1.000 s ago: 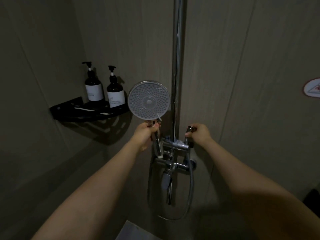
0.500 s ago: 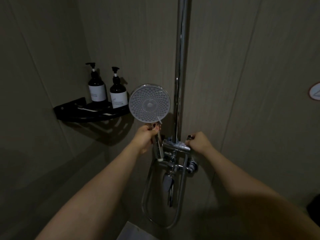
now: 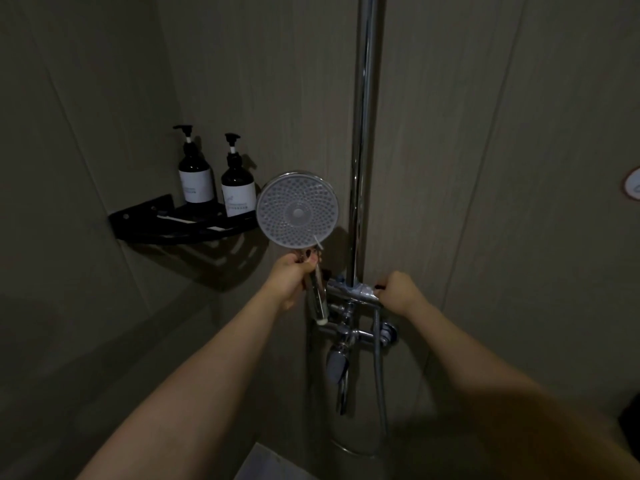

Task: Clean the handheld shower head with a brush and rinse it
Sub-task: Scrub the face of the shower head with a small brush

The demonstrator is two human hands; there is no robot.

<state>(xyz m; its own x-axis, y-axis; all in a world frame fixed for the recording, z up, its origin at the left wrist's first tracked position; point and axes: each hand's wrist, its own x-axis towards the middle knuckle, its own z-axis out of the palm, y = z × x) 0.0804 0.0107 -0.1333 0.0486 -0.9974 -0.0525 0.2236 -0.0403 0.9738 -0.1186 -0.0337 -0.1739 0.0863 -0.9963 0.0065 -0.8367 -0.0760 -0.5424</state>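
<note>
Both forearms are bare with no sleeves, watch or bracelets showing, and the left hand (image 3: 289,277) and right hand (image 3: 398,292) wear no gloves, with dark-painted nails on the fingers.

Two dark pump bottles (image 3: 196,174) (image 3: 238,190) stand on a black corner shelf (image 3: 152,225).

No legible text: blurred labels on two pump bottles (image 3: 196,178), wall sticker (image 3: 632,186).

- Left hand (image 3: 289,277), centre of frame, curled in a grip, forearm running to the lower left.
- Right hand (image 3: 398,292), just right of centre, apparently curled closed; forearm to lower right.
</note>
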